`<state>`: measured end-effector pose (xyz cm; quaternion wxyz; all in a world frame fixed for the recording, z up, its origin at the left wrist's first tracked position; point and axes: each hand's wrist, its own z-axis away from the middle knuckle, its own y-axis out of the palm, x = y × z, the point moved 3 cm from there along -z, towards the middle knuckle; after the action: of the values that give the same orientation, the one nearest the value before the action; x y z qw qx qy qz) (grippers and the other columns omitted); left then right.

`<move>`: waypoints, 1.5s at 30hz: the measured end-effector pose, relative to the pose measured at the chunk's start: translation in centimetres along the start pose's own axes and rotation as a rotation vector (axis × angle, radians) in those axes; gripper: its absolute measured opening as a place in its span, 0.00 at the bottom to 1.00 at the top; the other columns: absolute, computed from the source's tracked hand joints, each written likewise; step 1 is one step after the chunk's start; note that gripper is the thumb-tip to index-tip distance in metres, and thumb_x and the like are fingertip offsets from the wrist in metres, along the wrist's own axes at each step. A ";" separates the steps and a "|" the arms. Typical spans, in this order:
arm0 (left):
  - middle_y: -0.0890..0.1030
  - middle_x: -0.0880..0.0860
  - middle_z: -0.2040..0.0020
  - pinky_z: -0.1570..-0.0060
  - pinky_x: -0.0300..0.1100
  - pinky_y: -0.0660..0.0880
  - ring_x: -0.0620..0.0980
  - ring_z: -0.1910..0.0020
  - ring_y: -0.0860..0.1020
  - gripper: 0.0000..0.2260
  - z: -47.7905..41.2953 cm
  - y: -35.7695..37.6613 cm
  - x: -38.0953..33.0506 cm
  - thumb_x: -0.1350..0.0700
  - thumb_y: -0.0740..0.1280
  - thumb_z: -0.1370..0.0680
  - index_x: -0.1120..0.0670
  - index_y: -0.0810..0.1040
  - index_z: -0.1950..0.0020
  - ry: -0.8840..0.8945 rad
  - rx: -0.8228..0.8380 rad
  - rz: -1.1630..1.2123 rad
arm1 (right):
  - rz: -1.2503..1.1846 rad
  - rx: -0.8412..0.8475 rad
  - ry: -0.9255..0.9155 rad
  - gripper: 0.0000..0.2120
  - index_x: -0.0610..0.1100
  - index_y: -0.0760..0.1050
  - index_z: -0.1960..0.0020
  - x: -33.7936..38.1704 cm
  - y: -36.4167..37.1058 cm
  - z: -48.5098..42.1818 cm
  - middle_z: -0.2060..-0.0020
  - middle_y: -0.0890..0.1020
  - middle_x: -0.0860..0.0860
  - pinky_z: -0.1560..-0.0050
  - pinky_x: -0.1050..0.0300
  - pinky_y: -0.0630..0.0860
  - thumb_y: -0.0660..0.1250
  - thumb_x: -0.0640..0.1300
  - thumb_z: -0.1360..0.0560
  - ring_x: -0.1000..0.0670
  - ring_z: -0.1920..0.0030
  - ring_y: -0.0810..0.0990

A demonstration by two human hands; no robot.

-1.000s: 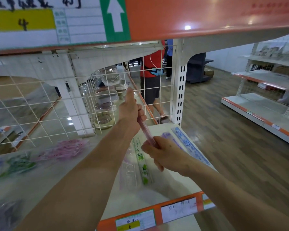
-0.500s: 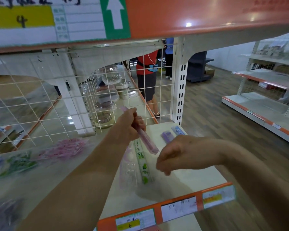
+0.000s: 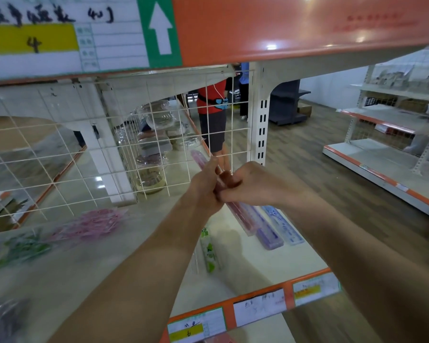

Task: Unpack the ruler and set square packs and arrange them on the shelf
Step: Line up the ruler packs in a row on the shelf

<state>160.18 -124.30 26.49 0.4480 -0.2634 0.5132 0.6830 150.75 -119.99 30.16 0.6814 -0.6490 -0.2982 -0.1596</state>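
Gripping the pink ruler pack mid-length, the left hand and right hand are holding it tilted above the shelf, where a purple pack, a blue pack and a green pack are lying.

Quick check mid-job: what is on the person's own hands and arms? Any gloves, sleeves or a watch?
Nothing worn shows. The left hand and right hand are bare, with no gloves and no rings in view. The left forearm and right forearm are uncovered down to the frame's edge: no sleeve, watch or wristband.
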 end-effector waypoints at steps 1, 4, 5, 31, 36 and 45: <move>0.76 0.51 0.76 0.78 0.36 0.74 0.45 0.78 0.77 0.16 0.0 0.1 0.1 0.50 0.61 0.19 0.55 0.70 0.65 0.004 0.003 -0.008 | -0.001 0.009 0.010 0.13 0.38 0.78 0.64 0.0 -0.2 -0.2 0.75 0.72 0.51 0.70 0.60 0.65 0.72 0.48 0.30 0.53 0.73 0.70; 0.75 0.52 0.72 0.76 0.38 0.75 0.47 0.74 0.78 0.16 0.1 0.0 0.2 0.50 0.61 0.19 0.55 0.70 0.65 -0.006 0.010 -0.055 | -0.011 0.102 0.047 0.14 0.36 0.81 0.54 0.0 -0.3 -0.5 0.68 0.75 0.48 0.70 0.62 0.68 0.71 0.49 0.29 0.50 0.66 0.73; 0.75 0.52 0.73 0.77 0.38 0.74 0.48 0.76 0.77 0.16 0.3 0.1 0.3 0.50 0.61 0.19 0.56 0.69 0.65 -0.009 0.022 -0.081 | -0.006 0.124 0.060 0.14 0.37 0.81 0.53 -0.1 -0.3 -0.6 0.67 0.75 0.48 0.70 0.63 0.70 0.71 0.49 0.29 0.51 0.65 0.74; 0.72 0.60 0.58 0.64 0.45 0.71 0.54 0.64 0.72 0.24 -1.0 -2.9 1.4 0.45 0.59 0.21 0.62 0.65 0.34 -0.227 0.006 -0.489 | 0.459 0.213 0.271 0.15 0.41 0.64 0.63 -2.0 5.4 -2.0 0.67 0.72 0.47 0.45 0.52 0.78 0.71 0.41 0.28 0.43 0.48 0.81; 0.76 0.60 0.57 0.54 0.49 0.76 0.58 0.56 0.78 0.20 -0.4 -2.3 1.9 0.45 0.59 0.21 0.62 0.68 0.42 -0.266 0.056 -0.530 | 0.514 0.181 0.234 0.14 0.42 0.64 0.64 -2.1 5.5 -2.0 0.64 0.76 0.48 0.52 0.56 0.76 0.69 0.41 0.28 0.45 0.48 0.81; 0.77 0.61 0.58 0.46 0.52 0.75 0.58 0.55 0.79 0.22 -0.1 -2.2 2.1 0.43 0.59 0.21 0.63 0.66 0.55 -0.290 0.046 -0.595 | 0.621 0.194 0.200 0.18 0.41 0.73 0.41 -2.5 6.1 -2.5 0.50 0.79 0.47 0.52 0.56 0.72 0.71 0.46 0.28 0.46 0.46 0.78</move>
<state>161.14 -123.58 23.75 0.7018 -0.2918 0.3600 0.5410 152.98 -122.20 23.90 0.7821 -0.6220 -0.0319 0.0219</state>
